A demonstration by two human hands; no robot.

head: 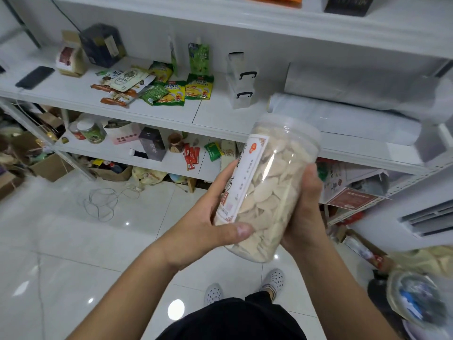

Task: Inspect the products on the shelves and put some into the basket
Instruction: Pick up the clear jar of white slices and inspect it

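a: what are the hands doing?

b: both hold one clear plastic jar, packed with pale, flat, crescent-like slices. it is tilted, its translucent lid up and to the right, its base down toward the person's body. it is held in the air in front of the white shelves, above the glossy tiled floor.

a: where is the jar against the fingers?

b: the left hand grasps the jar's left side and lower end. its fingers reach up along the white paper label, and the thumb lies across the front near the base. the right hand cups the opposite side; its fingers wrap behind the jar and are mostly hidden, only the upper edge of the hand showing against the plastic.

a: so neither hand is loose?

b: no, both are closed around the jar.

a: and around it?

b: on the middle shelf lie green and yellow snack packets, a dark phone at the left and small clear boxes with black handles. low at the right edge is a blurred container; i cannot tell what it is.
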